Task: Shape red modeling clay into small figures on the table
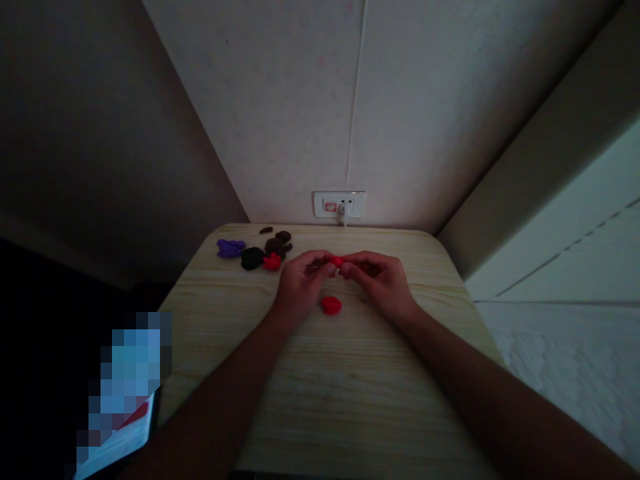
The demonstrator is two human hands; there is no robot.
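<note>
Red modelling-clay lump (336,261) | left hand (304,283), right hand (379,280) both gripping it fingertip-to-fingertip, holding it raised | flat red clay blob (331,305) lying just below lump on pale wood-grain worktop (320,400)

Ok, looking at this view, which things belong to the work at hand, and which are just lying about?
In use: left hand; right hand; red clay lump pinched between them; red clay disc just below them.

Lying about: purple clay; black clay; dark brown clay pieces; jagged red clay piece; wall socket.
</note>
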